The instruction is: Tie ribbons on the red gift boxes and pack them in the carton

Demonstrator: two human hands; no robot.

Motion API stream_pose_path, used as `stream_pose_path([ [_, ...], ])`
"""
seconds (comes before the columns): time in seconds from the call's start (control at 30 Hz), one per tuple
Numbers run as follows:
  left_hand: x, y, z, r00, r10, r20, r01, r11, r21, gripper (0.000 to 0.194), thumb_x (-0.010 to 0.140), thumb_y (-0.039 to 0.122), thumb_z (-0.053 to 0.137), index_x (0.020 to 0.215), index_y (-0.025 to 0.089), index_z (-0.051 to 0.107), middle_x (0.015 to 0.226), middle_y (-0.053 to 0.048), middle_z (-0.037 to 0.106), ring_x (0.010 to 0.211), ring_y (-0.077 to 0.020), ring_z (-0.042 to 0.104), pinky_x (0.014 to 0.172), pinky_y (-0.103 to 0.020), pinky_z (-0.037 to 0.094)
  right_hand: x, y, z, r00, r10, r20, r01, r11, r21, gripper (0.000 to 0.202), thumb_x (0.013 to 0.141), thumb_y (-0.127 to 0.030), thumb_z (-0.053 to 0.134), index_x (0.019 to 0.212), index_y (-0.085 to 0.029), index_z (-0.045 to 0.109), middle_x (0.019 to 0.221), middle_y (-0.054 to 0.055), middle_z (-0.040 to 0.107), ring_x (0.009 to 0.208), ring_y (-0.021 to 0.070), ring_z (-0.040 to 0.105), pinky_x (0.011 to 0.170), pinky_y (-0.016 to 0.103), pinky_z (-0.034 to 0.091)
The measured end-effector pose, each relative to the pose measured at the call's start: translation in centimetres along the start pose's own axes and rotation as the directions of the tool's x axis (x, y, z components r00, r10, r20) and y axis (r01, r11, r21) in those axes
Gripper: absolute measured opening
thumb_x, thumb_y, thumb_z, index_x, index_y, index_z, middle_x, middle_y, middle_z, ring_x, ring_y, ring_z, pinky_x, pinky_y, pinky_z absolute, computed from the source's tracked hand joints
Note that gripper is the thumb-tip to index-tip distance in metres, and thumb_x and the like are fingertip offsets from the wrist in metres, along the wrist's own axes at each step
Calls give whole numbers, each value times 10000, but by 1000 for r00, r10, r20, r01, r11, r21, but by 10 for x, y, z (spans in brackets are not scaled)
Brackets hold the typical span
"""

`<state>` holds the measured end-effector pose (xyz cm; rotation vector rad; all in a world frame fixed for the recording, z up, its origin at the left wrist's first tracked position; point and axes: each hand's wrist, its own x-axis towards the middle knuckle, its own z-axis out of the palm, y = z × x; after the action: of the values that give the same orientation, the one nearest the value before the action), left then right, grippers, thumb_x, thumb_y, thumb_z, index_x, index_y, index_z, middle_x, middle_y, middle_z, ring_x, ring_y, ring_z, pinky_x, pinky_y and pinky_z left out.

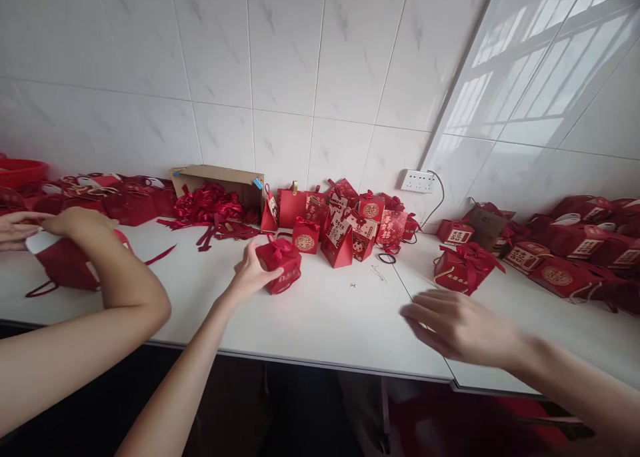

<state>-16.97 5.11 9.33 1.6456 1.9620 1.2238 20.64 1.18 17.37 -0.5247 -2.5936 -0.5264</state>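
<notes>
My left hand [250, 274] grips a small red gift box [285, 277] with a ribbon bow on top, its thumb across the front and its fingers behind. The box sits on the white table [330, 324]. Slightly blurred by motion, my right hand [443, 324] hangs over the table to the right, fingers stretched leftward, with nothing visible in them. Just beyond it stands a red gift box with a large bow and cord handle [457, 270]. Between my hands lie a tiny gold-coloured piece [353, 285] and a thin pale cord [379, 274].
At left, a co-worker's hands [75, 220] work on a larger red box [70, 264]. A cardboard box [217, 172] spills dark red ribbons [210, 207]. Assorted red boxes [340, 237] stand at the back; many more [560, 270] fill the right. A power strip [417, 180] is on the wall.
</notes>
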Motion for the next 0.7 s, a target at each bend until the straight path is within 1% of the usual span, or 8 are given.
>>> stream_pose_path([
  [0.03, -3, -2, -3, 995, 56, 84, -50, 996, -73, 1018, 620, 422, 714, 1428, 187, 140, 1454, -199, 324, 1342, -330, 351, 1105, -505, 256, 24, -1, 8, 996, -52, 69, 47, 997, 66, 330, 936, -243, 377, 685, -238, 591, 546, 22, 531, 476, 142, 463, 487, 276, 356],
  [0.1, -11, 0, -9, 935, 192, 297, -118, 961, -251, 982, 597, 371, 739, 1418, 221, 221, 1434, -169, 381, 1336, -303, 374, 1085, -472, 320, 66, -3, 21, 984, 96, 147, -127, 967, 220, 262, 901, -226, 402, 715, -213, 586, 614, 37, 575, 507, 144, 466, 506, 278, 319],
  [0.2, -22, 13, -10, 738, 374, 562, -78, 875, -479, 826, 585, 275, 737, 1344, 255, 412, 1434, -120, 420, 1329, -290, 396, 1060, -441, 375, 102, -8, 40, 865, 447, 230, -502, 775, 383, 233, 893, -338, 439, 765, -201, 578, 692, 43, 612, 571, 151, 503, 552, 269, 320],
  [0.27, -26, 23, -3, 669, 405, 623, -31, 853, -521, 740, 607, 238, 705, 1308, 270, 471, 1458, -85, 397, 1346, -280, 372, 1065, -419, 380, 107, -13, 56, 806, 523, 277, -591, 686, 426, 326, 903, -430, 426, 711, -199, 551, 621, 29, 580, 558, 152, 502, 554, 266, 321],
  [0.37, -31, 32, 17, 800, 290, 525, -30, 894, -447, 615, 683, 228, 611, 1285, 257, 490, 1444, -71, 421, 1332, -255, 400, 1056, -388, 394, 96, -24, 77, 749, 576, 328, -658, 588, 470, 405, 890, -499, 436, 619, -200, 478, 553, 14, 538, 518, 143, 500, 523, 258, 333],
  [0.47, -37, 34, 32, 916, 180, 360, -42, 932, -360, 443, 737, 239, 505, 1176, 212, 560, 1310, -86, 548, 1204, -236, 524, 956, -344, 459, 77, -35, 88, 662, 642, 388, -728, 424, 539, 360, 913, -503, 380, 752, -197, 477, 556, 5, 579, 456, 136, 548, 476, 243, 392],
  [0.6, -40, 40, 33, 916, 138, 377, 34, 909, -416, 371, 781, 310, 419, 1085, 190, 594, 1106, -72, 631, 934, -189, 609, 740, -277, 497, 65, -42, 93, 520, 716, 466, -740, 105, 665, 346, 875, -545, 463, 908, -204, 424, 555, -25, 588, 408, 141, 578, 427, 236, 440],
  [0.7, -31, 51, 31, 923, 117, 368, 56, 903, -426, 404, 771, 418, 479, 1079, 186, 598, 946, -51, 633, 806, -176, 581, 604, -238, 445, 68, -43, 96, 470, 743, 476, -760, 67, 646, 363, 836, -552, 527, 808, -213, 403, 500, -49, 546, 379, 132, 554, 424, 232, 432],
])
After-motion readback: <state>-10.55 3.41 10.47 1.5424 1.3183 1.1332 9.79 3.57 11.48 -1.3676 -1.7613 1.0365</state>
